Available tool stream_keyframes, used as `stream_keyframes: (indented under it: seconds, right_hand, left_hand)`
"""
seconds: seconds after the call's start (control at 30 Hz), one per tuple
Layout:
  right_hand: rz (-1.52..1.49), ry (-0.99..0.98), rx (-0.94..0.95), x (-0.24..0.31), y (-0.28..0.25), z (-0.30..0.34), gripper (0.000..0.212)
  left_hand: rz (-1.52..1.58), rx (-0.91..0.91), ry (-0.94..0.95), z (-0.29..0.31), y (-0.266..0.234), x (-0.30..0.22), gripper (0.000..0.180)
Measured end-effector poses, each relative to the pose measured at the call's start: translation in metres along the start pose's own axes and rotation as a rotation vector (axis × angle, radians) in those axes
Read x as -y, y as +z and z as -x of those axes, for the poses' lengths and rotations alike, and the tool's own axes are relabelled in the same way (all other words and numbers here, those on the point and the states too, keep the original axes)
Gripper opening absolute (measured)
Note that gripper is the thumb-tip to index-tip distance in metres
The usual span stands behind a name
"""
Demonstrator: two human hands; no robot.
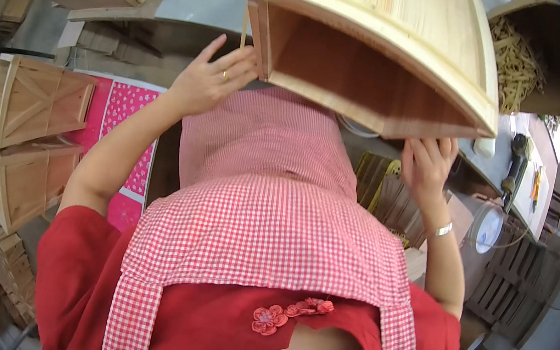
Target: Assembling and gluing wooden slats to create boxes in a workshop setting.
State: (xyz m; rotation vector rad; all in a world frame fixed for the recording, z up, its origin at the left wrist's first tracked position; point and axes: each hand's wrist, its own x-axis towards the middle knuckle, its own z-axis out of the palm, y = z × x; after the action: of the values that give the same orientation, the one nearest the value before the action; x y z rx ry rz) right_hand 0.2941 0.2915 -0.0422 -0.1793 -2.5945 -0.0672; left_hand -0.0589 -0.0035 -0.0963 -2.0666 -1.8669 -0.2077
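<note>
A pale wooden box [386, 29] fills the top middle, its dark hollow side facing me. My left hand [215, 74], a ring on one finger, is at the box's left edge. Its fingers are stretched out and the thumb stands apart. Just above those fingertips runs a thin yellowish band [245, 27], close along the box's side; I cannot tell whether the fingers touch it. My right hand [429, 166] is under the box's lower right edge, fingers bent up against it. The thumb is partly hidden.
Two wooden crates [43, 102] with crossed slats are stacked at the left beside a pink patterned cloth [130, 111]. A bin at the upper right holds a heap of yellowish bands [513, 68]. A white round bucket [486, 225] and dark slatted pallets [516, 280] stand at the right.
</note>
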Motion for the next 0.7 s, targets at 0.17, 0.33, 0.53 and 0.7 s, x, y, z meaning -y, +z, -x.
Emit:
stream_keyframes:
  seconds: [0.17,0.33,0.53,0.7]
  right_hand:
    - [-0.316,0.384,-0.17,-0.01,-0.061,-0.017,0.022]
    - [-0.525,0.694,-0.29,-0.093,-0.049,-0.103,0.033]
    - [-0.681,0.818,0.005,-0.142,-0.01,-0.217,0.053]
    - [-0.648,0.546,-0.064,-0.147,0.02,-0.232,0.057]
  left_hand:
    - [0.28,-0.231,-0.199,-0.014,-0.055,0.013,0.039]
    - [1.14,-0.368,-0.927,-0.124,-0.068,0.096,0.04]
    - [1.296,-0.107,-1.148,-0.263,-0.065,0.141,0.064]
    - [1.243,0.157,-1.038,-0.301,-0.052,0.133,0.057]
